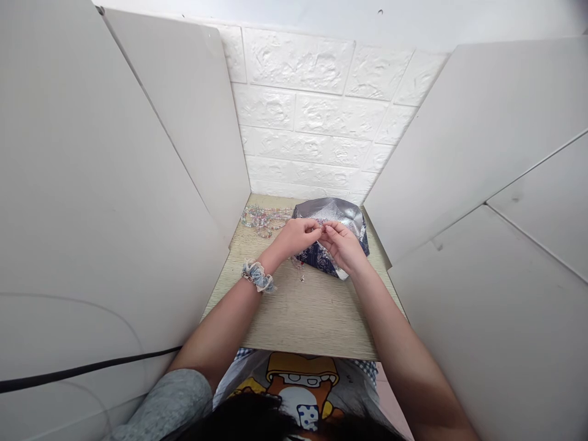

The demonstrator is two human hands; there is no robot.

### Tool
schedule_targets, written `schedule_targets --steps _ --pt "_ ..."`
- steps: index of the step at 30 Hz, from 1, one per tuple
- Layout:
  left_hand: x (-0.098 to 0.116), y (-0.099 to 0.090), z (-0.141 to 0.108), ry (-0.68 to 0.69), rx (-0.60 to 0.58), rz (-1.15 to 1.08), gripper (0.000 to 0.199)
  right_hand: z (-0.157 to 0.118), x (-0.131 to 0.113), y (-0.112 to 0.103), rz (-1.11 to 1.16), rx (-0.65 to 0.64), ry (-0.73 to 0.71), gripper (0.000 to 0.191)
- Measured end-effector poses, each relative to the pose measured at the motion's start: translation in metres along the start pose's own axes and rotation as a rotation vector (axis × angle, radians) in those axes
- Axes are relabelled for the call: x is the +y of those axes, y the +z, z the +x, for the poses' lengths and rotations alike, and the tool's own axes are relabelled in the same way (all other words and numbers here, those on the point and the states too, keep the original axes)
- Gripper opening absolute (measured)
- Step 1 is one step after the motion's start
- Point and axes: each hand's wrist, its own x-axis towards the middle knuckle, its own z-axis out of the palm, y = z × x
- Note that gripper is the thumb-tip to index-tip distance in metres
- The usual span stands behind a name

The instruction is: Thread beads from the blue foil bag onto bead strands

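Observation:
My left hand (297,236) and my right hand (342,244) meet fingertip to fingertip over the near side of a dark blue patterned bag (324,260) with a silvery inside. Both are closed in a pinch on something too small to make out. Behind my left hand, strands of small multicoloured beads (265,219) lie in a heap on the wooden table. A few pinkish beads (297,263) show beside the bag's left edge. One tiny metallic piece (302,278) rests on the wood nearer to me.
The narrow wooden table (307,318) stands between white panels on the left (184,110) and right (459,153). A white brick-patterned wall (312,116) rises behind it. A black cable (92,369) runs along the lower left.

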Motion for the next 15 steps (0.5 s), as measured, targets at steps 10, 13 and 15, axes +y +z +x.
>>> schedule_targets --steps 10,13,15 --pt "0.0005 0.001 0.0004 -0.017 0.024 0.023 0.028 0.0005 0.0009 0.0 -0.014 -0.002 0.0 0.019" --pt "0.0003 0.0021 0.0001 -0.021 0.021 0.037 0.028 0.0003 0.0007 0.0007 -0.024 -0.002 0.002 0.02" --pt "0.0001 0.0025 -0.0001 -0.021 0.021 0.039 0.028 0.0002 0.0005 0.0009 -0.023 -0.001 0.004 0.02"
